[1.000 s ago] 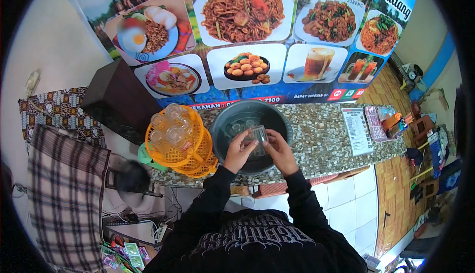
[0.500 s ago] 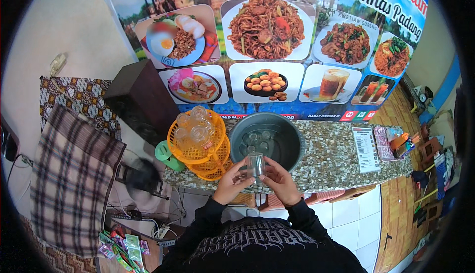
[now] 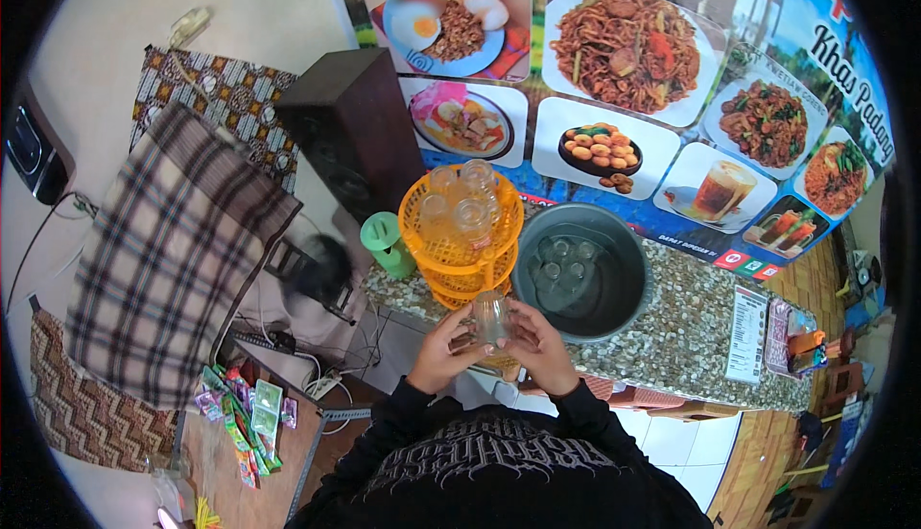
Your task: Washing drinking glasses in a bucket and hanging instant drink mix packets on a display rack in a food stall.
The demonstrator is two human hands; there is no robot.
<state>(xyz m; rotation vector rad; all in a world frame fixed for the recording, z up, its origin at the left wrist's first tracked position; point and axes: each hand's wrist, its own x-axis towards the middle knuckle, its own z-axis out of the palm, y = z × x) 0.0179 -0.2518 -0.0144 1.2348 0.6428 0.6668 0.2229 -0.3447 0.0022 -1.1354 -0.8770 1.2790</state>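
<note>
Between my two hands I hold a clear drinking glass [image 3: 492, 316] in front of the counter's near edge. My left hand [image 3: 445, 347] has its fingers closed on the glass's left side, and my right hand [image 3: 539, 345] grips the right side. Just beyond them stands an orange plastic basket rack [image 3: 415, 232], its upper tier holding several clear glasses [image 3: 472, 214]. To the right of the rack, a dark grey basin [image 3: 633, 284] contains water with several glasses [image 3: 566, 270] lying in it.
The pebbled counter [image 3: 686, 308] runs off to the right, bearing a printed menu sheet [image 3: 745, 334] and a pink tray [image 3: 779, 337]. A green container [image 3: 388, 241] stands left of the rack, near a dark speaker [image 3: 350, 136]. Sachets [image 3: 251, 414] lie on a lower table.
My view has turned left, so the basin, rack and banner sit farther right. Both hands still hold the glass, which is now in front of the rack rather than the basin.
</note>
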